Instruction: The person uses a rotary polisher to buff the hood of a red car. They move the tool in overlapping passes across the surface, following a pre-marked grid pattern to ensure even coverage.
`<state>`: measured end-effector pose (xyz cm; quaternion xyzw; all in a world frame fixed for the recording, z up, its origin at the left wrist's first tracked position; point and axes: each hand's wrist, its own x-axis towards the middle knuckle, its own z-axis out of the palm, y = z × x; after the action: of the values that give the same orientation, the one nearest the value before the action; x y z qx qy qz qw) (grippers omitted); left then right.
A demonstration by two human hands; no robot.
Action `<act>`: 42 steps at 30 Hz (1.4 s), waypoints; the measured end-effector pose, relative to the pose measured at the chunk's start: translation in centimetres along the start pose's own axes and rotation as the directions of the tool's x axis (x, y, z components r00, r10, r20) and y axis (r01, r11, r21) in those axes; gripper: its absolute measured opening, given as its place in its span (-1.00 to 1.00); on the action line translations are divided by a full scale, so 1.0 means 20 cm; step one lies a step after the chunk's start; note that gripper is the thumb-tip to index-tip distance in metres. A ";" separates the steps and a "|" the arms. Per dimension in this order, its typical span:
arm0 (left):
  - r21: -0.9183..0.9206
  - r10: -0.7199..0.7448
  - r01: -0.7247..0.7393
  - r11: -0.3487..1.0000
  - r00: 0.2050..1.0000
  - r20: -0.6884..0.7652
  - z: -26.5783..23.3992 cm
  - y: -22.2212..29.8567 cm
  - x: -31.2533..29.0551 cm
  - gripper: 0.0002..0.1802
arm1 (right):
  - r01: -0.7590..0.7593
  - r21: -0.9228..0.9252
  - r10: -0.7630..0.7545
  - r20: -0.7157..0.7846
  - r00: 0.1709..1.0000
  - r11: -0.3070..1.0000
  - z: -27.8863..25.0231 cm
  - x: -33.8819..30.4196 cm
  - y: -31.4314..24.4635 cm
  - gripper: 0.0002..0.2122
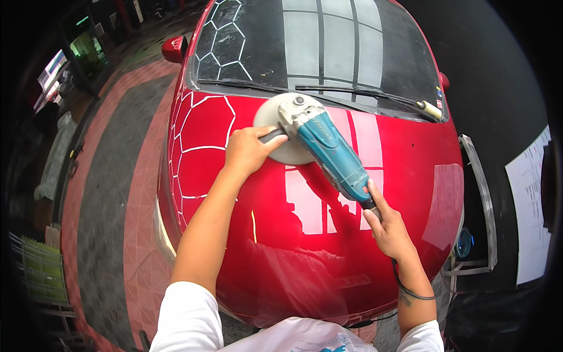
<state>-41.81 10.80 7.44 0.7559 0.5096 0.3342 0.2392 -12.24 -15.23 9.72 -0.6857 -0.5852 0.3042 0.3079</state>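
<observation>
A workshop floor of reddish and grey interlocking tiles (pixel 111 193) spreads out to the left of a glossy red car, and a dark wall with a white sheet of paper (pixel 531 211) stands off to the right. The car's hood (pixel 293 234) fills the middle of the view, its paint reflecting bright window panes and a white honeycomb pattern. Above it the windshield (pixel 316 41) carries two black wipers (pixel 352 91), and a red side mirror (pixel 175 48) sticks out at the upper left.

On the upper part of the hood, just below the wipers, sits a teal and grey electric polisher (pixel 325 146), its round off-white pad (pixel 281 132) lying flat against the paint. The left hand (pixel 249 149) is closed in a tight grip on the short black side handle beside the pad. The right hand (pixel 387 226) wraps the rear end of the polisher's teal body, its grip likewise closed, with the forefinger stretched along the housing. A black power cord (pixel 410 290) loops down from the tool beside the right wrist. Both forearms come up from white short sleeves (pixel 187 317) at the lower edge.
</observation>
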 end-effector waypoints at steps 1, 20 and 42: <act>0.006 0.016 -0.016 1.000 1.000 0.005 0.03 0.02 0.01 -0.46 | -0.028 0.001 0.028 -0.004 1.000 1.000 -0.02 -0.01 0.01 -0.33; -0.043 0.104 -0.098 0.994 0.981 0.163 0.51 0.55 0.06 -0.44 | -0.166 0.105 0.183 -0.181 0.966 0.980 -0.34 -0.36 0.39 -0.29; -0.036 -0.166 0.162 0.986 0.968 -0.188 -0.41 -0.28 -0.53 -0.54 | -0.083 -0.103 0.120 0.449 0.885 0.991 0.30 0.20 -0.31 -0.17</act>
<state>-54.15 3.27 6.20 0.6733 0.5873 0.3893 0.2241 -20.24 -10.18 10.59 -0.6372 -0.6161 0.4477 0.1184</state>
